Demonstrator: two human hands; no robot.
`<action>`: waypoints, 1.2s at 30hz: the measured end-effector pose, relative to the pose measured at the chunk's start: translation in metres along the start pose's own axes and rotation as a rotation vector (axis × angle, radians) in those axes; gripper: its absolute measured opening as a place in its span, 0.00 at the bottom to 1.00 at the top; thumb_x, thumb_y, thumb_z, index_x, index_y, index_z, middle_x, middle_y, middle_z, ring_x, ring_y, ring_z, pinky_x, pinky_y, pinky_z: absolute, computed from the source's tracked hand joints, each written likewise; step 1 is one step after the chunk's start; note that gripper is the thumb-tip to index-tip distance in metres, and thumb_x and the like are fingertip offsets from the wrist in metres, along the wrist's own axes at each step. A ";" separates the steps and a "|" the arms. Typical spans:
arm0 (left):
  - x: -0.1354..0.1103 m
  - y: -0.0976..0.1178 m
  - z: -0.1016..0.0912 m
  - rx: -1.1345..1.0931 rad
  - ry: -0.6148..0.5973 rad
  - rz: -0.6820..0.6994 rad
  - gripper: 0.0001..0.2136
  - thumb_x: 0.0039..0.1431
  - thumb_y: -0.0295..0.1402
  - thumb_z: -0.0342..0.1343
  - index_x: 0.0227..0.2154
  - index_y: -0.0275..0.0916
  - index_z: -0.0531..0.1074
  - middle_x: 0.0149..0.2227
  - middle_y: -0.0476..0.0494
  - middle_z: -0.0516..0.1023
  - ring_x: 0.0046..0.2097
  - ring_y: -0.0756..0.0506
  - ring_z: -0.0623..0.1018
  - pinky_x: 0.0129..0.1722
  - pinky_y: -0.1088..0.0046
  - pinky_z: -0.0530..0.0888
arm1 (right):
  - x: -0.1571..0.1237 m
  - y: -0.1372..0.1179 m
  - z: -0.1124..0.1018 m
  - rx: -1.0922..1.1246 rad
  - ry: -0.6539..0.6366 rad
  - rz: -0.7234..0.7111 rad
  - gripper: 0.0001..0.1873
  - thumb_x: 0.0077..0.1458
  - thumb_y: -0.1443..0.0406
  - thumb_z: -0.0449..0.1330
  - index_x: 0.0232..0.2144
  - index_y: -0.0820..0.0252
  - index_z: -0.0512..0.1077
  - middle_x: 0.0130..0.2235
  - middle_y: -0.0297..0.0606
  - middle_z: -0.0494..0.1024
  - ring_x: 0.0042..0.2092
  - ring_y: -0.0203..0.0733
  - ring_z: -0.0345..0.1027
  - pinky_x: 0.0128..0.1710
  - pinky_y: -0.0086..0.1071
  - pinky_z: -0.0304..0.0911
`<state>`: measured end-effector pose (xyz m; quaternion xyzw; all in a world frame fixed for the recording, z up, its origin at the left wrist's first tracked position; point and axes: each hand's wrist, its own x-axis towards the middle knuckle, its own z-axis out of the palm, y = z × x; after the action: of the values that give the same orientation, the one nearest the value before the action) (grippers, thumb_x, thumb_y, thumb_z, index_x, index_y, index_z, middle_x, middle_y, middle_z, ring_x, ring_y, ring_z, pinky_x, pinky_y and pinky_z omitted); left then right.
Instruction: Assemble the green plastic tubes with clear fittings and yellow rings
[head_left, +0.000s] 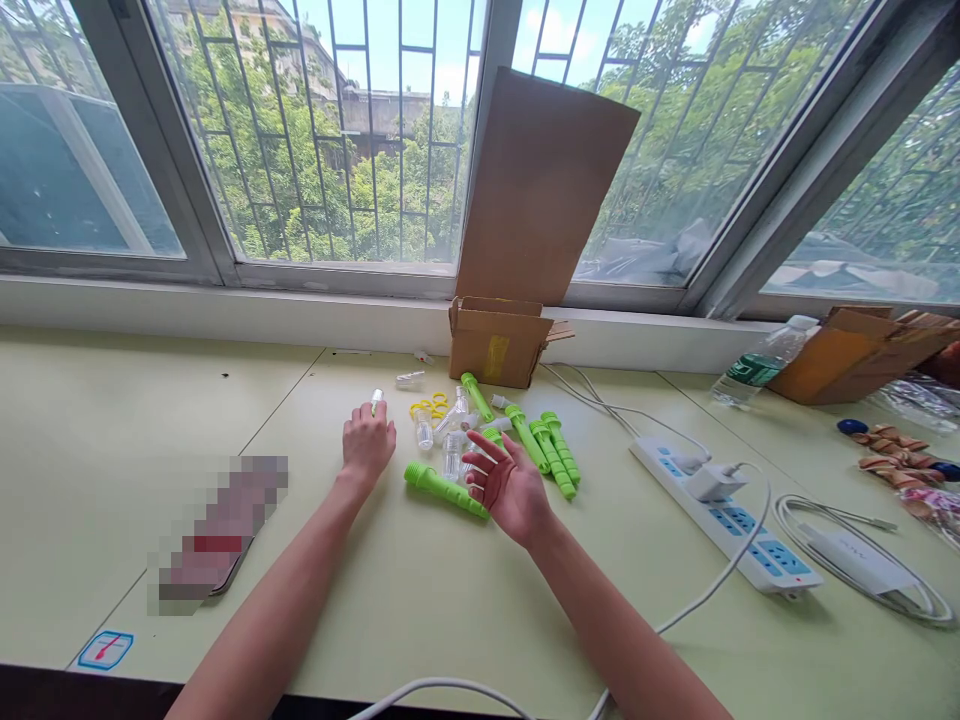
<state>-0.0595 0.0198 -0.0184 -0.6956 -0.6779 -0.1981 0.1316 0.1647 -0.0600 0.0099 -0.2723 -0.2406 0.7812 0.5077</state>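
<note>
My left hand [367,441] is closed, back upward, around a small clear plastic tube [378,396] that shows just past its fingertips. The fingers partly hide this tube. Palm up and fingers spread, my right hand [514,492] is open and holds nothing. It partly covers the pile of parts behind it. One ridged green plastic tube [442,488] lies between the hands, its end next to the right palm. Several more green tubes [551,455] lie beyond and to the right. Clear plastic bottles [424,428] and yellow rings [429,407] are bunched in the middle.
An open cardboard box [495,345] stands against the window sill. At right are a white power strip [724,515], a coiled charger cable [862,560], a water bottle [761,362] and another box [847,355]. A blurred phone-like object [225,530] lies at left.
</note>
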 end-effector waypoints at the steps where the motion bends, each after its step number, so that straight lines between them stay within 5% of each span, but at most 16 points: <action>1: 0.000 0.001 0.000 -0.001 0.006 0.008 0.17 0.60 0.33 0.47 0.51 0.35 0.65 0.45 0.34 0.71 0.45 0.38 0.71 0.39 0.63 0.69 | 0.000 0.000 0.000 -0.003 0.000 0.000 0.23 0.59 0.54 0.51 0.50 0.59 0.71 0.33 0.38 0.79 0.29 0.38 0.70 0.25 0.30 0.62; 13: -0.004 0.010 0.002 -0.115 0.116 0.216 0.15 0.61 0.34 0.47 0.48 0.37 0.66 0.46 0.36 0.72 0.46 0.39 0.71 0.45 0.61 0.68 | 0.001 0.002 0.000 -0.191 0.029 -0.089 0.22 0.57 0.53 0.52 0.47 0.59 0.72 0.33 0.38 0.78 0.29 0.37 0.70 0.26 0.30 0.63; 26: -0.009 0.021 0.002 -0.264 0.084 0.331 0.14 0.63 0.34 0.45 0.49 0.38 0.66 0.46 0.38 0.71 0.47 0.41 0.71 0.47 0.61 0.69 | 0.001 0.031 -0.004 -1.431 0.054 -0.667 0.18 0.58 0.58 0.53 0.46 0.59 0.73 0.38 0.41 0.78 0.29 0.38 0.67 0.28 0.31 0.62; 36: -0.012 0.021 0.002 -0.315 -0.049 0.407 0.18 0.61 0.23 0.44 0.50 0.46 0.69 0.55 0.41 0.66 0.56 0.42 0.66 0.54 0.60 0.66 | 0.003 0.025 -0.013 -1.894 0.066 -0.648 0.18 0.59 0.58 0.52 0.48 0.54 0.72 0.37 0.41 0.77 0.32 0.42 0.68 0.34 0.34 0.60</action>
<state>-0.0382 0.0093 -0.0237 -0.8343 -0.4877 -0.2537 0.0421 0.1559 -0.0647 -0.0165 -0.5073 -0.8120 0.0835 0.2763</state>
